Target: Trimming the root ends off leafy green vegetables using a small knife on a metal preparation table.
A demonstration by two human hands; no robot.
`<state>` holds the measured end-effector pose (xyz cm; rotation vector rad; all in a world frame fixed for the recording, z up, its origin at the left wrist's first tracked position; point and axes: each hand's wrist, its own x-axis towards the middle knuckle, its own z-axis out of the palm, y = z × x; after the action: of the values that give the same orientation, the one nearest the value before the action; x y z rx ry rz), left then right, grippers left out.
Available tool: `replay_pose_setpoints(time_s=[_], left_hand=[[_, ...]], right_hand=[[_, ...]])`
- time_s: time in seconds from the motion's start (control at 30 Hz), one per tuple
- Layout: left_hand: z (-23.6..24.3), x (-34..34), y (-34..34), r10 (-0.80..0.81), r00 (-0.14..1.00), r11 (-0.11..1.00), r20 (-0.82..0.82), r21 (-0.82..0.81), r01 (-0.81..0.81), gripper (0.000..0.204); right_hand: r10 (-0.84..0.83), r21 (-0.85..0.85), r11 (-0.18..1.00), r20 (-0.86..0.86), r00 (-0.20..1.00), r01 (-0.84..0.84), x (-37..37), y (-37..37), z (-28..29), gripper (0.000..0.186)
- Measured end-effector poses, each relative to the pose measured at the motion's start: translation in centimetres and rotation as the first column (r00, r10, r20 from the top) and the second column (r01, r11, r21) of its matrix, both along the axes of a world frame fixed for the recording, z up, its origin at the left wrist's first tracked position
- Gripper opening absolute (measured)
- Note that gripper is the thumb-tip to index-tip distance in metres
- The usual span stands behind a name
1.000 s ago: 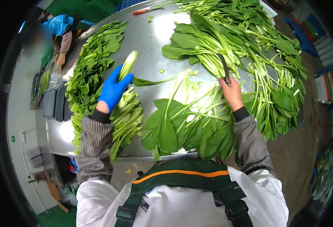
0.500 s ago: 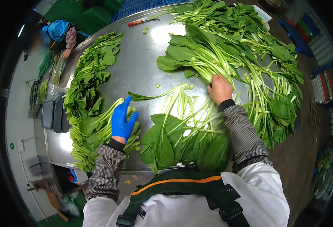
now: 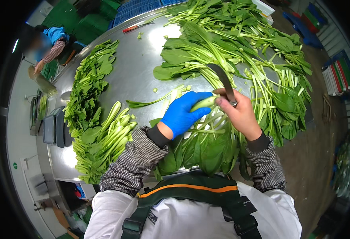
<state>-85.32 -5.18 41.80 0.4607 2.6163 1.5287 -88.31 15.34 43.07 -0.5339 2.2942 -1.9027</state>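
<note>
Clasped a choy-like stalk [image 3: 202, 104] in the blue-gloved left hand [image 3: 183, 114], just above loose leaves [image 3: 210, 153], probably to steady it; pinched its butt in the bare right hand [image 3: 243, 115], alongside a curved knife [image 3: 224, 81] tipped forward, likely for safety! Faced open steel tabletop [image 3: 131, 77] beyond, between heaped greens [image 3: 232, 38] and laid-out bunches [image 3: 107, 137]; met those leaves at the near edge.

- A shiny metal table [image 3: 131, 51] fills the middle, glare on its bare top.
- A pale wall [image 3: 15, 131] stands at left, bearing a small round green sign [image 3: 15, 165].
- A thin white light [image 3: 15, 46] glows at upper left.
- Blue crates [image 3: 133, 11] sit beyond the table's far edge.
- The brownish floor [image 3: 298, 171] stretches along the right (rather dim over there), toward a ribbed pale wall [image 3: 336, 36].
</note>
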Motion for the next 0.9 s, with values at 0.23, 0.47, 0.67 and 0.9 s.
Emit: replay_pose_setpoints(time_s=[0.23,0.47,0.67,0.9], left_hand=[[1.3,1.2,0.4,-0.075,0.848,0.920,0.524,0.365,-0.144,0.040],[1.4,1.3,-0.2,-0.209,0.797,0.739,0.566,0.625,-0.250,0.051],[1.1,1.2,-0.3,-0.311,0.736,0.600,0.602,0.725,-0.339,0.055],[1.1,2.0,-4.0,0.073,0.882,0.880,0.465,0.386,-0.276,0.038]], right_hand=[[-0.005,0.478,0.801,-0.597,0.802,0.361,0.8,1.0,-2.8,0.015],[-0.173,0.373,0.888,-0.273,0.946,0.270,0.4,2.1,-5.6,0.015],[0.211,-0.073,0.978,0.308,0.928,-0.198,-0.2,-1.1,-1.4,0.023],[-0.049,0.304,0.952,0.222,0.974,-0.022,-3.5,1.7,-5.8,0.025]])
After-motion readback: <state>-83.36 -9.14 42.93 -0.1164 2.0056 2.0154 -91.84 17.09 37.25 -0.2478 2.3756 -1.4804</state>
